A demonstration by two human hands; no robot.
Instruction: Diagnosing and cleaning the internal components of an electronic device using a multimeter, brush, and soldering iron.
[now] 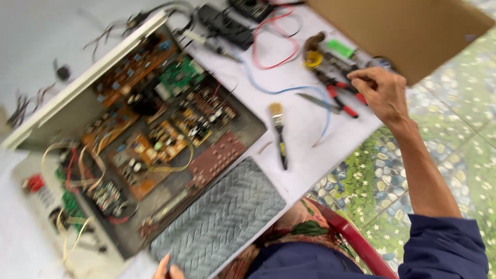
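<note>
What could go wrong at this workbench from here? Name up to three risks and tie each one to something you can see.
1. The right hand reaches into a crowded pile of red-handled pliers; fingers could get nicked or tools knocked off the table edge.
2. The loose blue wire trails past the paintbrush; it might snag and drag things.
3. The open chassis leaves circuit boards exposed to dropped tools.

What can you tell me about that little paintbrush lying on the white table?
The paintbrush is small and flat, with pale, light-brown bristles, a metal-looking band below them, and a slim dark handle bearing a yellowish patch. It lies flat on the white table, bristles pointing away from the person, just right of the opened electronics case. A blue wire curves nearby. No hand touches it.
</note>
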